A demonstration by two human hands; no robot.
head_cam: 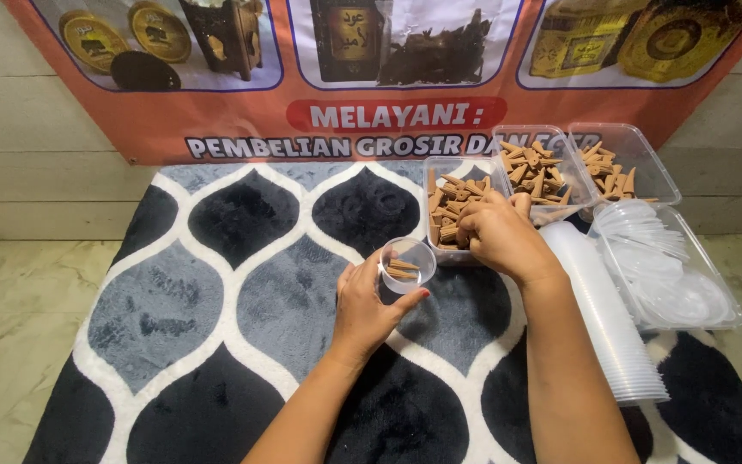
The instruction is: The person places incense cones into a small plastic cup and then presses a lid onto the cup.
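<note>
Item: small clear cup [407, 264], tilted on its side in our left hand [362, 309], mouth turned toward the cone tray, a few brown cones already lying inside; it sits above the patterned rug [216, 283].

Item: left hand, closed around the cup, thumb and fingers pinching its wall. We judge a steady tilt keeps the cones from rolling out.

Item: right hand [500, 236], fingers curled down into the nearest clear tray [434, 172], gathering brown cones [450, 206]; whether any are gripped we cannot tell. A small pinch, carried low to the cup, seems best.

Item: two further trays of cones [532, 167], just behind.

Item: sleeve of stacked clear cups [603, 318], beside our right forearm.

Item: tray of clear lids [714, 283], at the right.

Item: orange banner [242, 116], on the wall behind.
</note>
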